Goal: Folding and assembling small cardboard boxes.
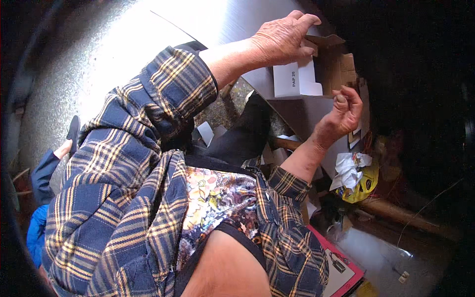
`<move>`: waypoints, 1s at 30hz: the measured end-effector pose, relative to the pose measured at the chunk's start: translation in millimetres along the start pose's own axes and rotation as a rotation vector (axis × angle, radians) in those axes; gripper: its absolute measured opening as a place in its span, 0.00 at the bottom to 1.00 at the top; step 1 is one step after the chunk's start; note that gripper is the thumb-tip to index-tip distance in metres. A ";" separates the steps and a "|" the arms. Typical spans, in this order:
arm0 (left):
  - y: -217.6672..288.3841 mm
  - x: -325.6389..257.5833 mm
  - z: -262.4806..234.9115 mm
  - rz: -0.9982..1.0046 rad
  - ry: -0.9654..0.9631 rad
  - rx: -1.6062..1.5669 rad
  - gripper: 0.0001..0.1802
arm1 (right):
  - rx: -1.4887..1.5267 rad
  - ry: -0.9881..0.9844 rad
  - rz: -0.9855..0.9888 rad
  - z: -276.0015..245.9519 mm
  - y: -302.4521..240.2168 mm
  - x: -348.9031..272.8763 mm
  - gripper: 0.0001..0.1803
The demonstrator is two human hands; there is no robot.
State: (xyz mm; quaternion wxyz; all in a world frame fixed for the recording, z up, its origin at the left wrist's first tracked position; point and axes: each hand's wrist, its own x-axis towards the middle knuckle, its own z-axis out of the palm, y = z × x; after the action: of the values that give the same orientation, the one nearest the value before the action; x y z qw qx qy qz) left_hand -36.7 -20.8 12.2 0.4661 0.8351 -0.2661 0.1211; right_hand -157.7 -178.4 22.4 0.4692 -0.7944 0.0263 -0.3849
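Note:
An open cardboard box [296, 81], white outside and brown inside, sits on a grey metal table [257, 81] with its flaps raised. My left hand [287, 39] reaches across to the box's far left edge, fingers and thumb apart. Its thumb overlaps the box's edge; whether it presses there I cannot tell. Close to the near right flap is my right hand [342, 113], fingers curled and thumb against them. Anything pinched between those fingertips is too small to make out.
White crumpled paper [349, 171] and a yellow plastic bag [363, 188] lie right of my right forearm, above a wooden bar [401, 213]. A pink-edged board [341, 270] is at lower right. Another person's dark sleeve [43, 175] and a shoe [73, 134] show at far left.

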 end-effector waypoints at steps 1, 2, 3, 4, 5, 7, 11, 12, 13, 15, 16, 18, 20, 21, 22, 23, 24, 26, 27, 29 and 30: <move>0.8 0.3 0.2 -0.022 -0.016 -0.019 0.34 | 0.001 -0.001 -0.002 4.6 0.0 -2.7 0.16; -1.4 0.2 3.6 -0.021 -0.013 -0.018 0.34 | -0.084 0.061 -0.086 9.8 1.5 -5.9 0.18; -3.8 0.5 5.1 0.051 0.017 -0.050 0.29 | -0.165 0.122 -0.173 14.1 3.5 -6.0 0.20; -6.4 1.9 6.2 0.123 0.048 -0.082 0.25 | -0.159 0.120 -0.180 15.3 4.1 -4.8 0.20; -8.3 1.5 7.7 0.123 -0.025 -0.148 0.29 | -0.324 0.111 -0.311 15.4 3.7 -3.9 0.22; -11.3 5.5 13.3 0.196 -0.020 -0.201 0.28 | -0.419 0.036 -0.368 16.2 2.4 -5.2 0.22; -10.7 8.1 15.5 0.254 -0.065 -0.307 0.24 | -0.586 -0.024 -0.390 14.9 1.3 -4.9 0.19; -10.1 8.2 15.1 0.270 -0.084 -0.318 0.24 | -0.579 -0.018 -0.367 14.4 1.4 -5.2 0.17; -10.0 8.5 14.5 0.270 -0.085 -0.319 0.24 | -0.572 -0.013 -0.344 13.8 1.7 -5.7 0.16; -10.0 9.5 12.7 0.244 -0.166 -0.281 0.27 | -0.537 0.004 -0.330 16.3 4.2 -5.6 0.16; -9.8 9.0 12.6 0.245 -0.167 -0.282 0.27 | -0.501 0.019 -0.316 17.2 4.5 -5.8 0.16; -11.2 7.7 11.0 0.213 -0.161 -0.287 0.25 | -0.516 0.011 -0.318 19.1 1.7 -6.0 0.17; -14.8 6.0 8.1 0.230 -0.134 -0.267 0.21 | -0.522 -0.002 -0.321 23.1 2.0 -5.8 0.19; -13.1 6.0 10.2 0.258 -0.116 -0.262 0.18 | -0.518 0.015 -0.321 21.2 3.9 -5.2 0.22; -12.7 6.1 11.2 0.261 -0.121 -0.268 0.18 | -0.512 0.030 -0.322 19.8 5.4 -4.9 0.26; -13.1 6.3 11.6 0.274 -0.129 -0.264 0.17 | -0.519 0.034 -0.319 18.8 6.9 -5.4 0.26; -12.6 6.6 12.9 0.287 -0.137 -0.260 0.17 | -0.463 0.055 -0.290 17.9 8.5 -6.2 0.29; -14.4 4.1 1.0 0.273 -0.108 -0.219 0.17 | -0.367 0.062 -0.268 27.4 4.3 -5.0 0.31; -12.0 4.6 4.3 0.274 -0.098 -0.217 0.17 | -0.381 0.071 -0.270 24.6 7.7 -5.0 0.32; -3.8 5.7 14.0 0.270 -0.126 -0.207 0.17 | -0.411 0.089 -0.269 15.4 12.6 -5.5 0.33; -2.7 5.9 9.8 0.249 -0.132 -0.163 0.17 | -0.473 0.066 -0.285 17.1 10.3 -5.0 0.32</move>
State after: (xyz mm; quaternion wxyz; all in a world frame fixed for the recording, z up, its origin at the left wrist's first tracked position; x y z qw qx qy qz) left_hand -30.7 -29.9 7.7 0.4953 0.7611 -0.4064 0.1008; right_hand -147.1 -169.7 7.0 0.2107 -0.8647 0.0188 -0.4557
